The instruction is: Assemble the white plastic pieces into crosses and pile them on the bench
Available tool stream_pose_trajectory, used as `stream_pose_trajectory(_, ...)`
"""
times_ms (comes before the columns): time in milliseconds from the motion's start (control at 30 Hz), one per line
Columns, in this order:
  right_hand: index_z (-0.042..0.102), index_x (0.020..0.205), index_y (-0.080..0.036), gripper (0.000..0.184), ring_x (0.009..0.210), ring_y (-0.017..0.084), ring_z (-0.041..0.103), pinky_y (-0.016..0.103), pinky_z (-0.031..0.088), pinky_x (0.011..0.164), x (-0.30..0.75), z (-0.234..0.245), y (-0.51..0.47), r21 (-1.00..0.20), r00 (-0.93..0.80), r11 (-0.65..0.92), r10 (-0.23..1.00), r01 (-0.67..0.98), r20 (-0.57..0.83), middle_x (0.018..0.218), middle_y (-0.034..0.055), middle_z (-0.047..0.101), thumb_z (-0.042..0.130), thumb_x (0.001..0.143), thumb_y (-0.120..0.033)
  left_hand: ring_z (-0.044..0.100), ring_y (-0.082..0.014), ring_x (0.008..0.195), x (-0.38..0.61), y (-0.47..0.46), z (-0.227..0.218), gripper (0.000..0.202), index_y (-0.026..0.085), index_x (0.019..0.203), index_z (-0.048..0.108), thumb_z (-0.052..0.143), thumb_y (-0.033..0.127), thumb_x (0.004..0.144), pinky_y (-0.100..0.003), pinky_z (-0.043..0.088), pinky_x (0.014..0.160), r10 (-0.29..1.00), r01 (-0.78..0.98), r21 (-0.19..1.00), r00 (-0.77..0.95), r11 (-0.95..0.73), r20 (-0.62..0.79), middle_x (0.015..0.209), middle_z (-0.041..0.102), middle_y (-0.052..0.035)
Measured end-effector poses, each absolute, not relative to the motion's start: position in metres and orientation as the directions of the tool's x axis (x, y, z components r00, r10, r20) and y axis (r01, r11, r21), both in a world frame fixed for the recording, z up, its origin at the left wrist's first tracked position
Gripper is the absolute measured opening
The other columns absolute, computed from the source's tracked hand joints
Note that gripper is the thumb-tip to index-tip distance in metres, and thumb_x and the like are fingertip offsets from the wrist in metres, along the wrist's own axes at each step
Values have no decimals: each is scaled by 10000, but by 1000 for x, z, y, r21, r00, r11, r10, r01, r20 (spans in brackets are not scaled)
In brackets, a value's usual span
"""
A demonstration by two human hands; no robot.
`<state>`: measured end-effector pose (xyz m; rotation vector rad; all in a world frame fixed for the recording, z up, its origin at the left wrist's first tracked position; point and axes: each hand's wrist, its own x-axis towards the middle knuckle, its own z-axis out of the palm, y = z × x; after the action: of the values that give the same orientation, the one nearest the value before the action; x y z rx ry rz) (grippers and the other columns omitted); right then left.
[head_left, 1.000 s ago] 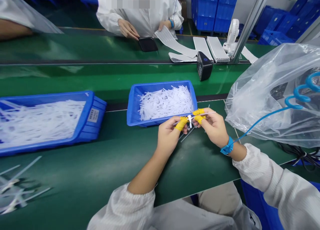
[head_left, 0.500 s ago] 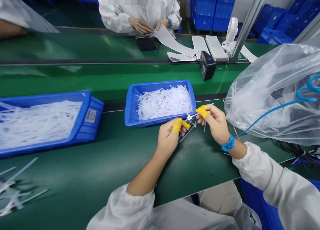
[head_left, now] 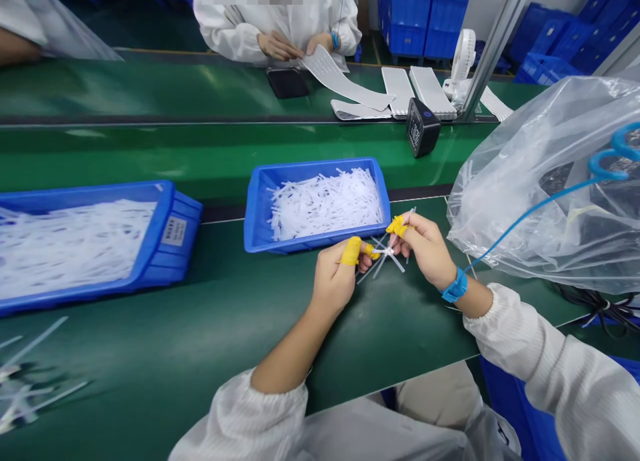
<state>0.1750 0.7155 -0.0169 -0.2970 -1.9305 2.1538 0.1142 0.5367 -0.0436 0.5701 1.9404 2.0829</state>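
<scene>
My left hand (head_left: 336, 274), with yellow wraps on its thumb and a finger, pinches a star-shaped bundle of thin translucent plastic strips (head_left: 389, 252). From the other side my right hand (head_left: 424, 245) grips it too, its thumb and forefinger closed together, also wrapped in yellow. The strips cross at a small whitish centre between both hands; fingers cover part of them. Right behind the hands is a blue bin (head_left: 253, 207) filled with short white strips. A blue wrist strap (head_left: 456, 286) with a cord circles my right wrist.
A larger blue bin (head_left: 186, 241) of white strips stands left. More joined strips (head_left: 25, 401) lie at lower left. At right bulges a clear plastic bag (head_left: 525, 194). A black digital clock (head_left: 423, 127) rests beyond the bins. Across the bench a co-worker's hands (head_left: 280, 47) hold a white perforated strip.
Both hands stay close together while the strips between them have turned and now fan out as a star. The black clock has shifted slightly right.
</scene>
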Motion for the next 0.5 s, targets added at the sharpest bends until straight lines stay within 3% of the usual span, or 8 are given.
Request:
stream_pose_trajectory(100,645,852,-208,81,547,105,568,229,412,528,175,-18,718,-998,-965,5,254,62,-59,715,-21,697,602,837,-276,602,-141,538,115,537,-41,658,176,737,760,665,792,949,-259,501,542,397,94,992,-910,-84,120,629,693,-56)
stream_pose_trajectory(233,675,856,-200,120,588,106,558,231,423,586,176,-18,720,-965,-980,236,186,119,-76,726,-28,690,557,833,-202,590,-135,534,115,536,-41,661,173,742,761,651,787,961,-257,489,544,398,99,992,-909,-83,124,630,691,-52)
stream_pose_trajectory(367,710,914,-207,119,619,117,556,233,409,595,178,-15,723,-929,-976,347,212,130,-57,748,-32,675,616,895,-276,562,-126,531,113,536,-45,643,171,740,739,622,748,999,-252,455,536,416,122,989,-898,-85,147,626,676,-35)
stream_pose_trajectory(500,716,956,-210,178,622,131,531,237,402,580,183,-12,723,-918,-955,379,297,120,-2,717,-28,631,662,925,-377,540,-118,570,114,538,-44,562,175,687,694,653,627,1018,-246,416,565,456,282,959,-851,-23,261,618,646,-9)
